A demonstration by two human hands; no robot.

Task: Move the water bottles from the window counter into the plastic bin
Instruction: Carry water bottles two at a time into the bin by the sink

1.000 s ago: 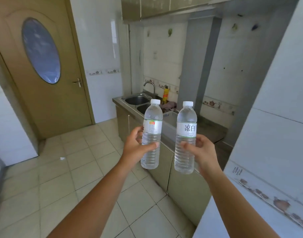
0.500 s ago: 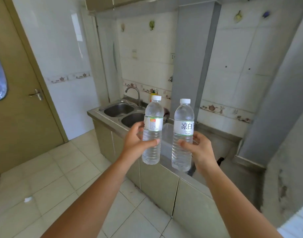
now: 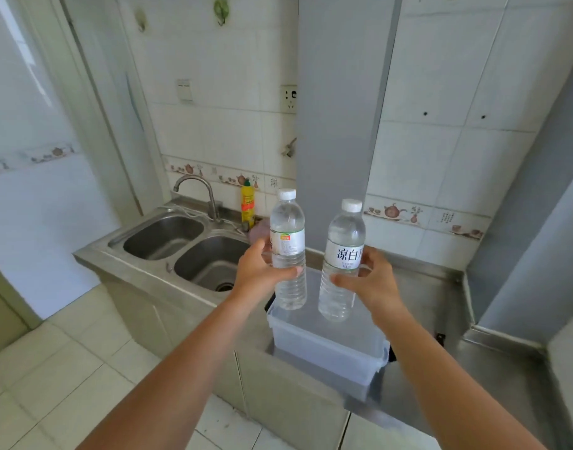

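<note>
**Two water bottles held above the plastic bin**

The left hand (image 3: 262,274) grips the left water bottle (image 3: 288,251) around its middle, just below the label, with the thumb crossing the front and the other fingers curled behind it. The bottle stands upright in the grip, its white cap well above the hand and its base hanging below the fingers. The right hand (image 3: 371,280) grips the right water bottle (image 3: 343,261) at about the same height, thumb on the front under the white label with large dark characters, fingers wrapped round the far side. This bottle leans slightly, its cap tilted toward the right. The two bottles are close beside each other but apart.

The plastic bin (image 3: 327,349), translucent and open-topped, sits directly below both hands on the steel counter (image 3: 424,293). Both bottle bases hang over its opening, seemingly near rim height; whether either base has passed below the rim is hard to tell through the clear plastic.

To the left of the left hand lies a double sink (image 3: 184,248) with a faucet (image 3: 197,193), and a yellow bottle (image 3: 247,203) stands behind it by the wall.

The fingers behind each bottle are mostly hidden. The bin's far wall is covered by the bottles and hands, and what it holds cannot be made out.
</note>
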